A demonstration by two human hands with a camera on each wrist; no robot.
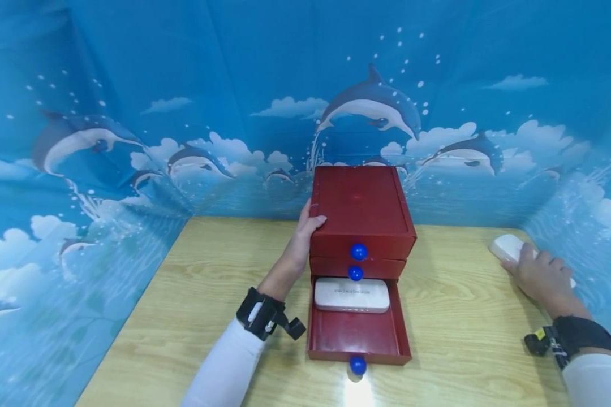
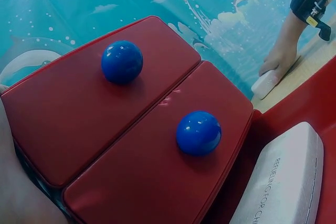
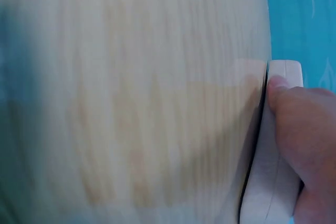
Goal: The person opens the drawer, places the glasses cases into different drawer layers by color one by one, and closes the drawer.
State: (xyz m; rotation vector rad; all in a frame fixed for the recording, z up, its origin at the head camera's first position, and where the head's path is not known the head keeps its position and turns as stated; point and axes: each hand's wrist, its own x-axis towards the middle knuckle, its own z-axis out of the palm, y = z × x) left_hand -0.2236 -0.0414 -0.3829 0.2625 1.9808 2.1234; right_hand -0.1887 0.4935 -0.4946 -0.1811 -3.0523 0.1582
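My left hand (image 1: 301, 234) rests against the left side of a red drawer box (image 1: 358, 200), its thumb at the top edge. The bottom drawer (image 1: 356, 333) is pulled out, while the two drawers above it are closed. Inside it, toward the back, lies a white glasses case (image 1: 352, 295) with lettering on its lid, also seen in the left wrist view. At the far right of the table, my right hand (image 1: 542, 277) grips a second white glasses case (image 1: 507, 247). In the right wrist view, the thumb presses along that case's (image 3: 273, 166) side, close to the tabletop.
Blue round knobs (image 1: 358, 252) stick out from the drawer fronts. The wood-grain table (image 1: 224, 282) ends at a blue dolphin-print cloth (image 1: 254, 68) behind and at both sides. The right-hand case lies near the table's right edge.
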